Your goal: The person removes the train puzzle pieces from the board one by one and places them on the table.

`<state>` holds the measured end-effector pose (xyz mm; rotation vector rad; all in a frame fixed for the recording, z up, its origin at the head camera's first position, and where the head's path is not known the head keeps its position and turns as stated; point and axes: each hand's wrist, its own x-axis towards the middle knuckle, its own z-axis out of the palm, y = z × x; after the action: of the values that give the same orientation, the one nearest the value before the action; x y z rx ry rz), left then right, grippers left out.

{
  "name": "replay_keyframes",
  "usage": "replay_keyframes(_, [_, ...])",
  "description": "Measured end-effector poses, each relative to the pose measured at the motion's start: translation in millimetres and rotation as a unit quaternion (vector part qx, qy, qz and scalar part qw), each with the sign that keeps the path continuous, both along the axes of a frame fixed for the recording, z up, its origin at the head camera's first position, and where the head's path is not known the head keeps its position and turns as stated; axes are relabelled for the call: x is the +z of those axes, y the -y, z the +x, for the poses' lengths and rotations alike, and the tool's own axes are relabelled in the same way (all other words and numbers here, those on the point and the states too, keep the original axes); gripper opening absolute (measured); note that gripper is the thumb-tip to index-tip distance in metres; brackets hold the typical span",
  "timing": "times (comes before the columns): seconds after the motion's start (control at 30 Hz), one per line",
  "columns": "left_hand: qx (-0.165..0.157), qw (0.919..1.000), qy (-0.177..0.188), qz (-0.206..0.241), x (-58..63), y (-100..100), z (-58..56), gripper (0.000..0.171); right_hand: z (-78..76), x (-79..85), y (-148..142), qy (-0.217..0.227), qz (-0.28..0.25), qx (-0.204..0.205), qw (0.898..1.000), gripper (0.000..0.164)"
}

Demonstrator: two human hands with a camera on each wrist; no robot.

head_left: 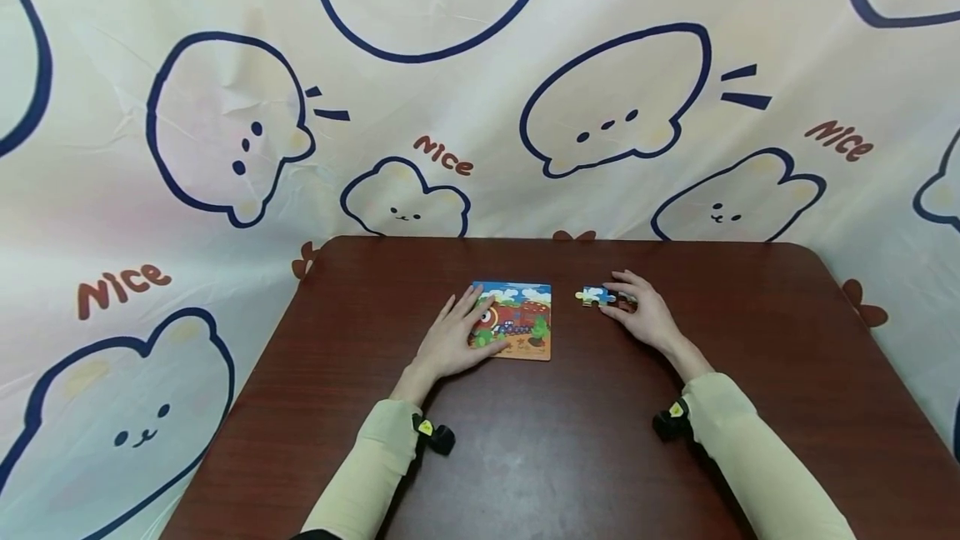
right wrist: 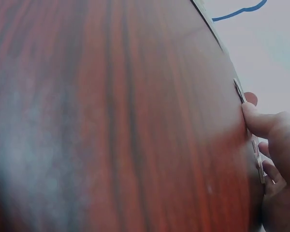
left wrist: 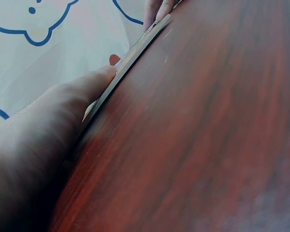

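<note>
A colourful picture puzzle (head_left: 528,327) with blue sky, a red shape and orange ground lies flat on the brown table. My left hand (head_left: 448,342) rests on its left part, fingers spread and covering that side. In the left wrist view the left thumb (left wrist: 84,87) lies along the edge of the puzzle board (left wrist: 128,65). To the right of the board, my right hand (head_left: 651,319) holds a small strip of joined puzzle pieces (head_left: 595,296), blue and white at its left end. The right wrist view has the thumb (right wrist: 258,120) against the strip's edge; the hand partly hides the strip.
The brown wooden table (head_left: 555,448) has rounded far corners. Behind it hangs a pale cloth (head_left: 495,107) with blue cartoon outlines. Small black cameras (head_left: 441,438) are strapped to both wrists over light green sleeves (head_left: 363,469).
</note>
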<state>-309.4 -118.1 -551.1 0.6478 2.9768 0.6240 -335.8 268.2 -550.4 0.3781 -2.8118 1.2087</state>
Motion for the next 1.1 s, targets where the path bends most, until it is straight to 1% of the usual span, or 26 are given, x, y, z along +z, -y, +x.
replay_keyframes(0.17, [0.001, 1.0000, -0.002, 0.000, 0.0, -1, 0.7, 0.095, 1.4, 0.2, 0, -0.002, -0.005, -0.004, 1.000, 0.051])
replay_keyframes(0.27, [0.002, 1.0000, -0.003, 0.000, 0.9, -2, 1.7, 0.095, 1.5, 0.7, 0, -0.011, -0.024, -0.018, 0.999, 0.049])
replay_keyframes(0.43, [-0.002, 1.0000, -0.005, -0.005, 1.1, -2, 2.1, 0.094, 1.1, 4.6, 6, -0.035, -0.061, -0.055, 0.996, 0.042])
replay_keyframes(0.57, [-0.007, 1.0000, -0.005, 0.004, 0.7, -1, 2.9, 0.090, 1.5, 11.2, 18, -0.040, -0.086, -0.064, 0.993, 0.039])
replay_keyframes(0.73, [-0.009, 0.9996, -0.009, 0.024, -0.5, 1, 4.5, 0.084, 0.8, 22.4, 40, -0.039, -0.102, -0.043, 0.993, 0.039])
replay_keyframes(0.83, [-0.005, 0.9990, -0.019, 0.040, -1.3, 2, 5.2, 0.083, -1.9, 28.3, 54, -0.030, -0.107, -0.024, 0.993, 0.040])
replay_keyframes(0.97, [0.003, 0.9979, -0.029, 0.057, -2.4, 1, 5.0, 0.082, -4.9, 32.6, 71, -0.021, -0.098, 0.000, 0.995, 0.039])
replay_keyframes(1.1, [0.013, 0.9979, -0.035, 0.054, -3.0, 2, 3.8, 0.082, -6.2, 33.7, 92, -0.024, -0.085, 0.022, 0.996, 0.037])
